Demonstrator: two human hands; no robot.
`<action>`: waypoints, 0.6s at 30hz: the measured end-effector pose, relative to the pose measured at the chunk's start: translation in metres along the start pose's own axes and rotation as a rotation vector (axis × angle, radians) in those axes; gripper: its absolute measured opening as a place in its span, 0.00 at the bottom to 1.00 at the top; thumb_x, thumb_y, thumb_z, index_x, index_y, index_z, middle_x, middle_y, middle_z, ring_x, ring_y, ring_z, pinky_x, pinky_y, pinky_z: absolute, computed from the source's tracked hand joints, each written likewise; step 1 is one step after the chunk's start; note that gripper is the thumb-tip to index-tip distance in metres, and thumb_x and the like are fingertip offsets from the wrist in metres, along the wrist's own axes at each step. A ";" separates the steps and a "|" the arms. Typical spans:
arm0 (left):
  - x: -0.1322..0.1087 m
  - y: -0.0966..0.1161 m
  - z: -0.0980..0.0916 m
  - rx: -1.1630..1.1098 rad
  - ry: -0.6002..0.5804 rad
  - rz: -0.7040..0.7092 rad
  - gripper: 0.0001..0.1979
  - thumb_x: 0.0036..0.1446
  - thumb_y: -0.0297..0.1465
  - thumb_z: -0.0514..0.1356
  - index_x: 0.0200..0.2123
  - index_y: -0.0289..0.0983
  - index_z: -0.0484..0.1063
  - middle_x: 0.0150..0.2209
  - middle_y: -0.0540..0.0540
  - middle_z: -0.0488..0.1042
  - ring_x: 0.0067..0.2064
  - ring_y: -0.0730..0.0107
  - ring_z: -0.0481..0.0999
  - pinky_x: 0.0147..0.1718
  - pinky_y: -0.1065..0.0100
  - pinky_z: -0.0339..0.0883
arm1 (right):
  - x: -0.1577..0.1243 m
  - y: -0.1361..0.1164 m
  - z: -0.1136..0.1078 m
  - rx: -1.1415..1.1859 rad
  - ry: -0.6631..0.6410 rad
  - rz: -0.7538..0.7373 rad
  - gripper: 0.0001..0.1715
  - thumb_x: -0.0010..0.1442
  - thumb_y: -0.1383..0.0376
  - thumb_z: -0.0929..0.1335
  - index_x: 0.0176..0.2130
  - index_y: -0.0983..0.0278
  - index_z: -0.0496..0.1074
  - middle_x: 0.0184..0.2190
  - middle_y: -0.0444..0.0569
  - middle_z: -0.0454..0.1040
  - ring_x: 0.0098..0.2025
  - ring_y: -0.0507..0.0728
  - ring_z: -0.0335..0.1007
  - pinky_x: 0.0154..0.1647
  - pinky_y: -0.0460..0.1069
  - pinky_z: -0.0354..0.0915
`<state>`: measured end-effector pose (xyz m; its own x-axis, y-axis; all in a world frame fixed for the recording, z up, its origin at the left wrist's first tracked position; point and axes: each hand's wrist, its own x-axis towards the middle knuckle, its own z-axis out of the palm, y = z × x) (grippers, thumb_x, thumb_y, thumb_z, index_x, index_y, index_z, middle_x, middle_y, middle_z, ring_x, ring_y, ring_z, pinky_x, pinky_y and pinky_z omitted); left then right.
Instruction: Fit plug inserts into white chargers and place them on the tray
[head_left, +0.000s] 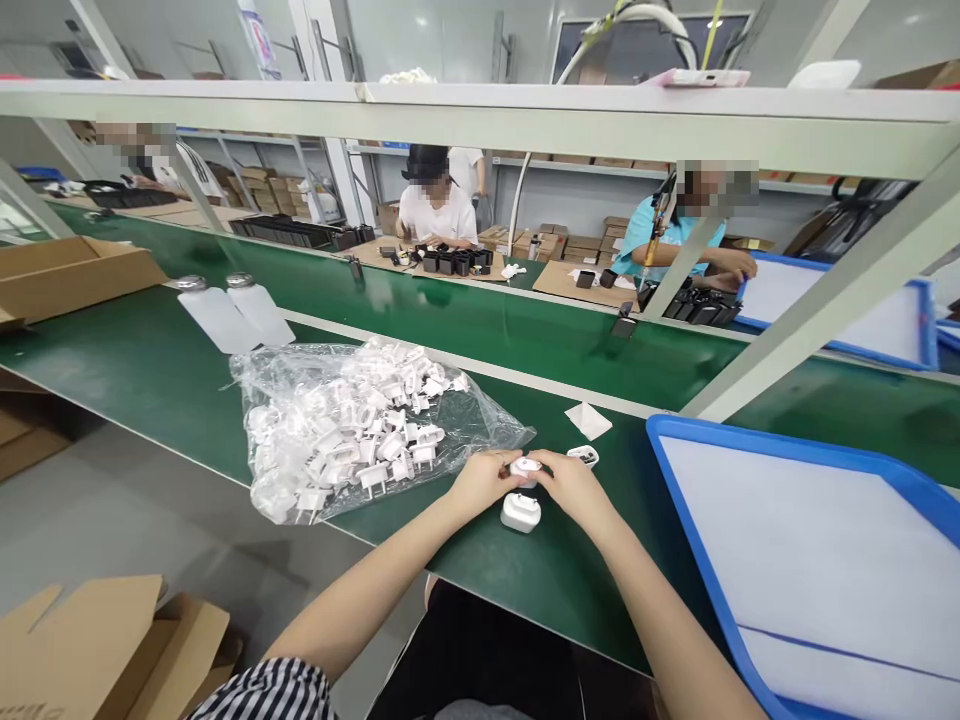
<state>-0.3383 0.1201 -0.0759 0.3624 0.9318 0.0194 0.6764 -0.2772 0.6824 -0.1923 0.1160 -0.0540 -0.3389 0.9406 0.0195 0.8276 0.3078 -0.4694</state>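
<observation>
My left hand [482,480] and my right hand [568,478] meet over the green table [150,370], fingers pinched from both sides on a small white plug part [524,467]. Just below them a white charger body [520,512] rests on the table. Another small white part [583,456] lies right behind my right hand. To the left, a clear plastic bag [300,400] holds a heap of white plug parts [367,425], some spilling from its open end.
A blue tray with a white liner [810,560] sits at the right. Two white bottles [236,312] stand behind the bag, and a white paper scrap [589,420] lies nearby. Cardboard boxes [67,275] are at left. Other people work across the far bench.
</observation>
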 end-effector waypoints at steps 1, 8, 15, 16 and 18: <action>0.002 0.005 -0.003 0.077 -0.029 -0.013 0.16 0.45 0.31 0.55 0.41 0.38 0.65 0.38 0.48 0.70 0.33 0.72 0.70 0.33 0.73 0.61 | 0.002 -0.001 -0.002 -0.018 -0.023 0.004 0.14 0.49 0.69 0.61 0.37 0.60 0.68 0.36 0.47 0.72 0.38 0.56 0.67 0.37 0.48 0.59; 0.024 0.047 -0.023 0.430 -0.272 -0.106 0.10 0.37 0.28 0.61 0.28 0.32 0.69 0.30 0.39 0.71 0.35 0.60 0.70 0.33 0.68 0.61 | 0.013 -0.010 -0.013 -0.123 -0.153 0.038 0.11 0.44 0.72 0.64 0.29 0.62 0.72 0.28 0.50 0.74 0.34 0.59 0.68 0.29 0.47 0.58; 0.019 0.050 -0.039 0.427 -0.564 -0.029 0.10 0.44 0.32 0.55 0.22 0.30 0.69 0.16 0.44 0.68 0.21 0.67 0.69 0.21 0.71 0.60 | 0.015 -0.009 -0.016 -0.110 -0.259 0.025 0.09 0.41 0.72 0.65 0.26 0.63 0.71 0.22 0.46 0.72 0.27 0.56 0.67 0.23 0.45 0.55; 0.018 0.050 -0.040 0.427 -0.586 -0.028 0.10 0.45 0.32 0.55 0.22 0.30 0.68 0.15 0.45 0.67 0.20 0.68 0.68 0.20 0.72 0.59 | 0.015 -0.009 -0.015 -0.109 -0.261 0.031 0.08 0.41 0.72 0.65 0.25 0.63 0.71 0.22 0.46 0.72 0.27 0.56 0.67 0.22 0.45 0.55; 0.015 0.048 -0.039 0.438 -0.564 -0.018 0.10 0.45 0.31 0.54 0.21 0.30 0.68 0.15 0.45 0.67 0.20 0.69 0.67 0.20 0.73 0.58 | 0.014 -0.009 -0.015 -0.100 -0.257 0.036 0.08 0.40 0.71 0.65 0.25 0.63 0.71 0.21 0.46 0.72 0.27 0.56 0.67 0.22 0.45 0.54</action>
<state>-0.3250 0.1302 -0.0147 0.5449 0.7068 -0.4511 0.8380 -0.4415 0.3206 -0.1984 0.1288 -0.0362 -0.4006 0.8879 -0.2262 0.8768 0.2998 -0.3759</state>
